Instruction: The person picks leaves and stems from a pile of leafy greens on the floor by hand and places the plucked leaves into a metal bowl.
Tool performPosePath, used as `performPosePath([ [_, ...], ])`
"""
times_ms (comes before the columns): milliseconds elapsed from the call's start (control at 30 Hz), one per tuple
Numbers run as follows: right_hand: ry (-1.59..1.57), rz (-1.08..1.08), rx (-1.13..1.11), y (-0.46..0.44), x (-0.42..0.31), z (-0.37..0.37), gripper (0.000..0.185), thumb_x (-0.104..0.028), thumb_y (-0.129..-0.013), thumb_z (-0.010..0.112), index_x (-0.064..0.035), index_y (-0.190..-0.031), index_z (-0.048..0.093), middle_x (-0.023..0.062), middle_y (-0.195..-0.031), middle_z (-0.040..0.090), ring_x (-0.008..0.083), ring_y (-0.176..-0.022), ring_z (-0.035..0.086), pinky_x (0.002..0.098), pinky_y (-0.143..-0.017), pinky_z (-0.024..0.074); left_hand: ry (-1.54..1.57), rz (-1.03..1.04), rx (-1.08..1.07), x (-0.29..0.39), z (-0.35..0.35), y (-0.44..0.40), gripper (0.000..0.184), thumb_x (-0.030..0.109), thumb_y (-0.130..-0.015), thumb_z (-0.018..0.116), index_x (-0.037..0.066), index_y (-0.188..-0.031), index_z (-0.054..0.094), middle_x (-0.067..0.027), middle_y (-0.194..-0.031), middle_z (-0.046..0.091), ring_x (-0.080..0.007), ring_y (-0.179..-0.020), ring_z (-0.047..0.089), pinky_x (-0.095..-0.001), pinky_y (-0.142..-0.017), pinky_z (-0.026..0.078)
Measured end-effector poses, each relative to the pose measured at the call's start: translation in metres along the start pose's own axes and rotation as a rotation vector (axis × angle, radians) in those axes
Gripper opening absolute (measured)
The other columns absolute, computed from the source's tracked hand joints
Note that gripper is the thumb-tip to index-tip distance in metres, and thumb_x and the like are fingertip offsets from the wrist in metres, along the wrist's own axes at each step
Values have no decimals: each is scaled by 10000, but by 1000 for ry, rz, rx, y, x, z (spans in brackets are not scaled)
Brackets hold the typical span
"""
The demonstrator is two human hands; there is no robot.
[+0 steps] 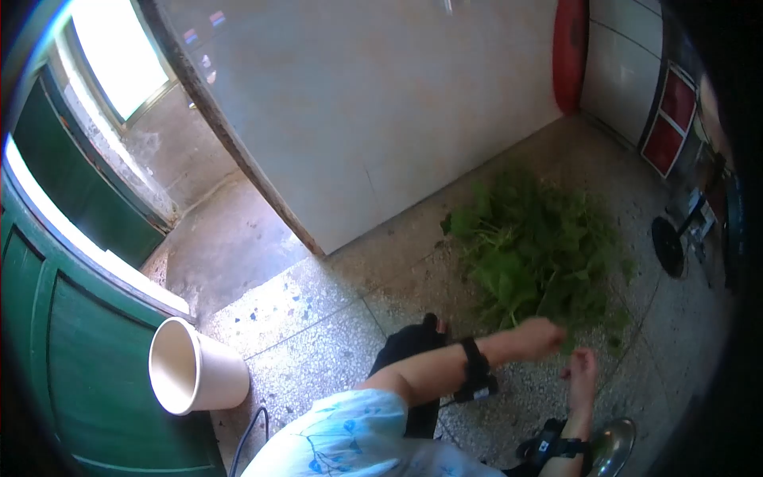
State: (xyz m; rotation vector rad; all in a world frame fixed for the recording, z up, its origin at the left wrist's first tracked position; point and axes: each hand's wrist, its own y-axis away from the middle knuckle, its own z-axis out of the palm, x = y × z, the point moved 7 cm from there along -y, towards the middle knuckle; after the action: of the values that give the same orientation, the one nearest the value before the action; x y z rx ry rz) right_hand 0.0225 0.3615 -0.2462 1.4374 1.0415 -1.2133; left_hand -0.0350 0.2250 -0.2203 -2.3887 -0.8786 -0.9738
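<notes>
A large heap of leafy green stems (520,254) lies on the speckled floor in front of me. My left hand (536,339) is at the near edge of the heap, its fingers closed. To the right and slightly nearer, my right hand (582,367) points upward with its fingers curled in. A bit of green shows in the narrow gap between the two hands. Whatever the fingers pinch is too small or hidden to make out. Beside my right forearm a shiny metal bowl (618,447) is partly visible.
A cream bucket (218,380) stands at the left by a green door (103,350). A pale wall panel (358,103) rises behind the heap, with a doorway to its left. At the right are a black round base (668,246) and a red-and-white framed panel (670,119).
</notes>
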Motion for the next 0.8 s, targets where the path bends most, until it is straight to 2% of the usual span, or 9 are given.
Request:
performPosePath([
  [67,14,44,-107,-7,3,20,85,-126,-794,506,-49,-815,477,9,-634,481,84,-540,456,218,-493,375,15,90,-23,8,6,7,137,150,-684,540,35,-759,539,-168,-650,549,-340,-645,546,-421,-553,415],
  [167,98,94,-191,-2,2,32,129,-113,-799,490,-35,-695,493,13,-577,488,86,-499,467,217,-480,372,88,47,14,7,3,15,148,140,-649,560,19,-733,542,-163,-632,548,-335,-628,549,-414,-543,416],
  [400,141,152,-238,10,16,19,85,-138,-805,484,-57,-787,468,-2,-620,469,90,-529,456,236,-486,380,209,86,4,6,10,11,138,136,-608,585,23,-680,550,-143,-639,559,-329,-630,548,-399,-549,418],
  [467,-265,175,-171,8,21,10,132,-178,-825,501,-48,-847,491,16,-617,476,109,-527,463,243,-501,382,204,199,56,11,8,7,122,137,-613,583,38,-679,560,-129,-644,564,-327,-625,546,-393,-548,424],
  [500,-349,198,-89,13,22,4,147,-189,-833,490,-68,-916,476,12,-664,456,110,-562,446,252,-506,377,239,183,62,12,8,7,122,137,-613,583,38,-679,560,-129,-644,564,-327,-625,546,-393,-548,424],
  [533,-322,230,-86,17,23,1,147,-189,-833,490,-68,-916,476,12,-664,456,110,-562,446,252,-506,377,195,190,112,17,4,6,122,137,-608,585,44,-684,564,-125,-650,565,-325,-623,547,-392,-544,426],
  [633,-587,158,-258,16,12,11,164,-152,-843,462,-73,-986,474,-5,-728,430,91,-607,414,248,-533,374,159,221,185,18,11,3,128,133,-605,583,54,-706,570,-122,-668,566,-319,-632,551,-393,-544,432],
  [767,-517,143,-97,16,4,18,176,-152,-846,459,-60,-996,476,-3,-756,456,91,-634,439,243,-559,389,263,251,201,26,6,4,151,116,-612,573,52,-749,567,-131,-700,567,-313,-681,557,-392,-565,439],
  [800,-409,165,14,15,10,16,187,-158,-843,469,-53,-997,476,1,-774,471,93,-659,456,237,-575,397,231,202,158,22,9,1,153,115,-624,572,45,-760,560,-140,-707,564,-316,-690,555,-390,-572,440],
])
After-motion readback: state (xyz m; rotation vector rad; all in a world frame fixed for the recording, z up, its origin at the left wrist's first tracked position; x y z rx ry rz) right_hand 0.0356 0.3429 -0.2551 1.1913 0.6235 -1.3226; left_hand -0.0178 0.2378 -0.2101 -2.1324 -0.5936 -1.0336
